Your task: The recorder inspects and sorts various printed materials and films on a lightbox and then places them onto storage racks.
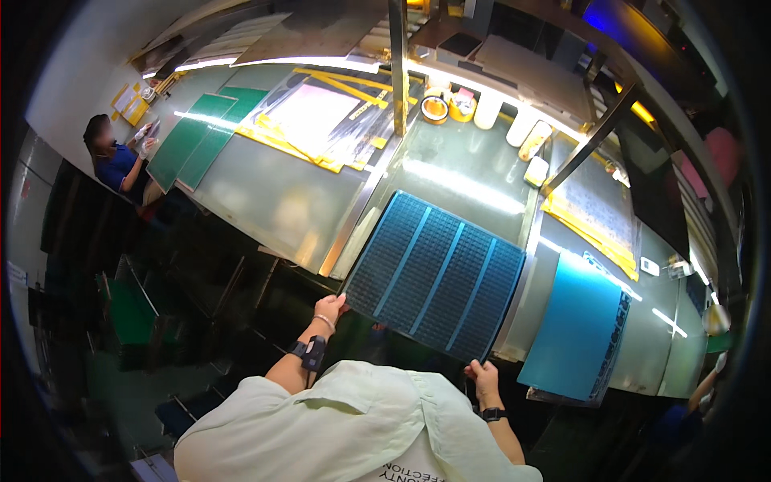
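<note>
- Panel (435,279) was mid-frame, stripes (447,259) toward upper right, long axis sloping down rightward.
- Left grip (330,308) and right grip (484,381) pinched its lower corners.
- Tape (463,104) stood above on the counter (426,153); sheet (566,329) lay right.

1. A rough, gridded face is crossed by smoother bands (438,279) on the dark panel (418,269).
2. Lamp light is mirrored by the glossy, smooth worktop (426,149).
3. A smooth, plastic-looking finish is shown by the blue sheet (566,321).
4. Light is streaked across the glossy green boards (189,140).
5. Matt, creased cloth is seen in the pale shirt (329,426).
</note>
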Tool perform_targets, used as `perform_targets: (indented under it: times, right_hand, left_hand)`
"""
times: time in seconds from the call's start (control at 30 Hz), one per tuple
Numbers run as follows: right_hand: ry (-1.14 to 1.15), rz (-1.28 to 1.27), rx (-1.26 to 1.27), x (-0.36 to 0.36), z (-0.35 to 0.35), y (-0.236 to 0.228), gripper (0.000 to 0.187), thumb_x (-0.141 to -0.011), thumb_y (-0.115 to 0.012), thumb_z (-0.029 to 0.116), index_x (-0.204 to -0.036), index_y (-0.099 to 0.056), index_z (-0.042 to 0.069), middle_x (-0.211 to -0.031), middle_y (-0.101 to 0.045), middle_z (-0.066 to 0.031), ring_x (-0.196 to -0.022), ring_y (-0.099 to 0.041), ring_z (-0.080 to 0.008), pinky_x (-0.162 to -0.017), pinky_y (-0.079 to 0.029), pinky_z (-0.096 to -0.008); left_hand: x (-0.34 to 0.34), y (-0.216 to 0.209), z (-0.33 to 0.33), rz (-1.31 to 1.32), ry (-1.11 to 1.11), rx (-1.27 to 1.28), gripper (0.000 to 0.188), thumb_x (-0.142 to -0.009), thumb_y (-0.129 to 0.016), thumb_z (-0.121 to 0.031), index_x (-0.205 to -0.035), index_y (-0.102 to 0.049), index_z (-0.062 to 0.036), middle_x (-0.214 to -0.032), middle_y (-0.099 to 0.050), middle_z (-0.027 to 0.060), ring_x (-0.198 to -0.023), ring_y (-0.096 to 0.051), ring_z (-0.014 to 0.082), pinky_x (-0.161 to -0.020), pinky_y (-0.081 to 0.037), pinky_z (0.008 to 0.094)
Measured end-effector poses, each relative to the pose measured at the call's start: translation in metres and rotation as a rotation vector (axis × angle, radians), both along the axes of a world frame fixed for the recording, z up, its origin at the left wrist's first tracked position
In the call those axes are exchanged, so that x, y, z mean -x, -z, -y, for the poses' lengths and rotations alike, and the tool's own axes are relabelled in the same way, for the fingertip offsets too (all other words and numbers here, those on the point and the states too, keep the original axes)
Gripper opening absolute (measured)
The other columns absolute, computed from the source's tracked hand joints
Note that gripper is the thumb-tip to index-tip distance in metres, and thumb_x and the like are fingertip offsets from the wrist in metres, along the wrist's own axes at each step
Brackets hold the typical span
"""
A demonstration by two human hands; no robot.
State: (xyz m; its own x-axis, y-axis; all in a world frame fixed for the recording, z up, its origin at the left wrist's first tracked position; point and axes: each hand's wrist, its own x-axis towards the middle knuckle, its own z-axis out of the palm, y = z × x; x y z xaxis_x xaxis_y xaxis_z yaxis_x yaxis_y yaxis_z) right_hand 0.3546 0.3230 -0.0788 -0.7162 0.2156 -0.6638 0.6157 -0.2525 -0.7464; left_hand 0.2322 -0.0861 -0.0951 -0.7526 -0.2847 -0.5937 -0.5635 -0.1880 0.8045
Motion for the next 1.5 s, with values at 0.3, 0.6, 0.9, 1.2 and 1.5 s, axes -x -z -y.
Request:
perform_targets:
  times: [0.3,0.6,0.9,1.2,1.5]
  right_hand:
    - [-0.054,-0.165,-0.31,-0.004,0.005,-0.006,0.016,-0.08,-0.059,0.016,-0.078,-0.059,-0.001,-0.068,-0.06,-0.0047,-0.058,-0.057,-0.0124,-0.055,-0.046,-0.0256]
    - [0.1,-0.083,0.25,-0.001,-0.004,0.002,0.026,-0.081,-0.058,0.006,-0.105,-0.053,-0.002,-0.094,-0.06,-0.0095,-0.085,-0.059,-0.0183,-0.072,-0.05,-0.0302]
    - [-0.174,-0.289,0.201,0.071,-0.007,-0.13,0.029,-0.086,-0.054,0.017,-0.106,-0.053,-0.004,-0.095,-0.06,-0.0085,-0.084,-0.058,-0.0164,-0.075,-0.047,-0.0288]
    - [-0.497,-0.501,-0.432,0.018,-0.039,-0.248,0.036,-0.076,-0.067,0.01,-0.108,-0.055,-0.002,-0.099,-0.06,-0.0078,-0.089,-0.054,-0.0163,-0.079,-0.044,-0.0299]
    - [0.246,-1.035,0.042,0.083,-0.17,-0.298,0.049,-0.082,-0.058,0.007,-0.126,-0.036,0.001,-0.123,-0.047,-0.0135,-0.112,-0.046,-0.0303,-0.096,-0.038,-0.0441]
  left_hand:
    - [-0.019,-0.021,0.026,0.213,0.277,-0.129,0.019,-0.083,-0.06,-0.023,-0.081,-0.056,-0.0042,-0.074,-0.062,0.0074,-0.065,-0.063,0.0178,-0.063,-0.052,0.0295]
    - [-0.011,-0.011,0.023,0.238,0.217,-0.219,0.025,-0.089,-0.049,-0.032,-0.091,-0.056,-0.0079,-0.085,-0.062,0.0055,-0.081,-0.059,0.0177,-0.073,-0.045,0.0335]
    - [0.008,-0.031,0.017,0.286,0.066,-0.43,0.022,-0.09,-0.048,-0.031,-0.089,-0.056,-0.0103,-0.082,-0.061,0.004,-0.072,-0.056,0.0159,-0.071,-0.047,0.0347]
    - [0.079,-0.09,-0.011,-0.414,0.292,-0.708,0.027,-0.084,-0.057,-0.028,-0.103,-0.055,-0.0087,-0.095,-0.063,0.0072,-0.082,-0.063,0.0193,-0.071,-0.054,0.0374]
    - [0.148,-0.334,-0.208,-0.809,0.958,-0.506,0.045,-0.091,-0.038,-0.024,-0.131,-0.034,-0.0033,-0.131,-0.04,0.0152,-0.115,-0.046,0.0269,-0.093,-0.04,0.0353]
